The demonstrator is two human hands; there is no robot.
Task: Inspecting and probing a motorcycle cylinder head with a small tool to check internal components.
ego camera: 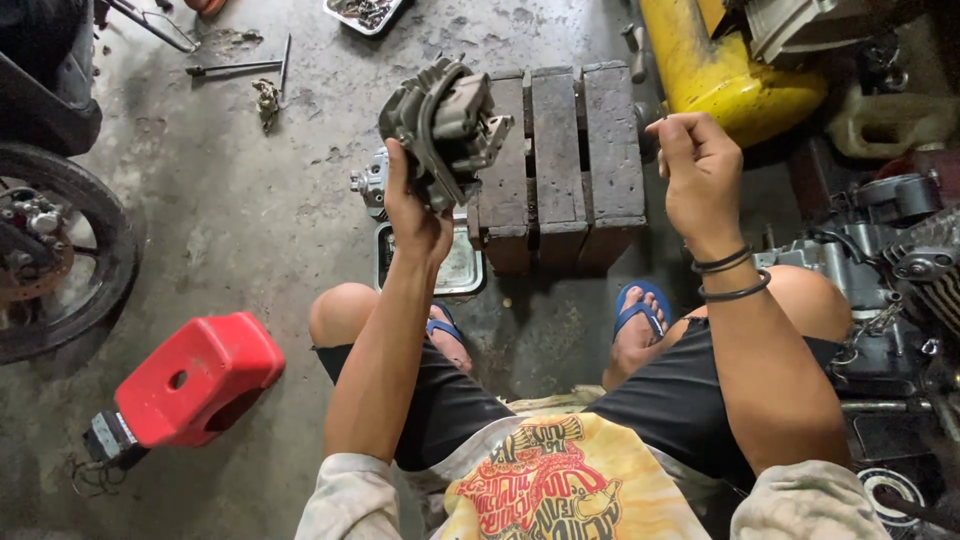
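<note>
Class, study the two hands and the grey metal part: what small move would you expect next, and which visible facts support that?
Probably the right hand moves across to the grey metal part. The left hand holds that part up alone above the wooden block, while the right hand hovers apart, fingers curled, apparently holding nothing.
</note>
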